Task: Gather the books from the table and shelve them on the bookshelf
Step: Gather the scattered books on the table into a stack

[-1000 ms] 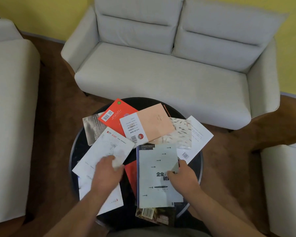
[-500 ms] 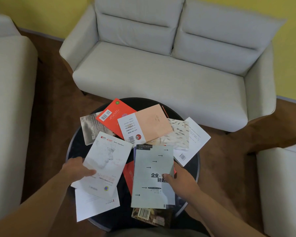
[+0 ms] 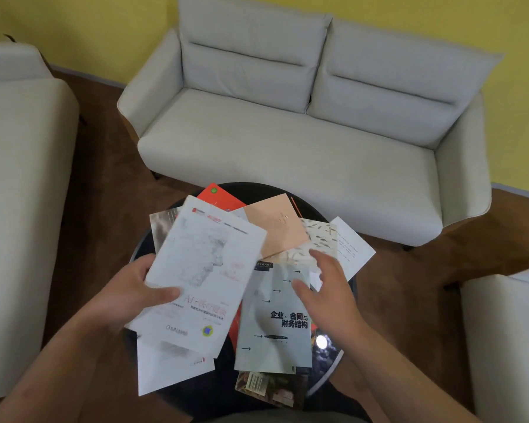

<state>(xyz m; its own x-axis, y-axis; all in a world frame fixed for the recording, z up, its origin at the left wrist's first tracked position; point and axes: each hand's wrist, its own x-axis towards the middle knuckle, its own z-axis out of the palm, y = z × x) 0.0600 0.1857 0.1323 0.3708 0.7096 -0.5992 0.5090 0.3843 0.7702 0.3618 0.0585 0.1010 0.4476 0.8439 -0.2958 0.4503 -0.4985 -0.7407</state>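
At the near edge of the round black bench (image 3: 326,360) a dark book (image 3: 269,389) pokes out from under a grey-green book (image 3: 272,325), and a plain white book (image 3: 168,370) juts off the left side. The left hand (image 3: 126,296) grips a large white book (image 3: 205,279) by its left edge and holds it over the others. Its thumb (image 3: 165,293) is pressed on the cover, and its fingers are wrapped behind, out of sight. The right hand (image 3: 330,297) is over the grey-green book's far right corner with its fingers (image 3: 321,261) spread and released. I can't tell if they touch it. Beyond lie a peach book (image 3: 275,227), a red book (image 3: 217,196), a leaf-patterned book (image 3: 318,242) and another white one (image 3: 355,248). A pale sofa (image 3: 287,148) stands behind.
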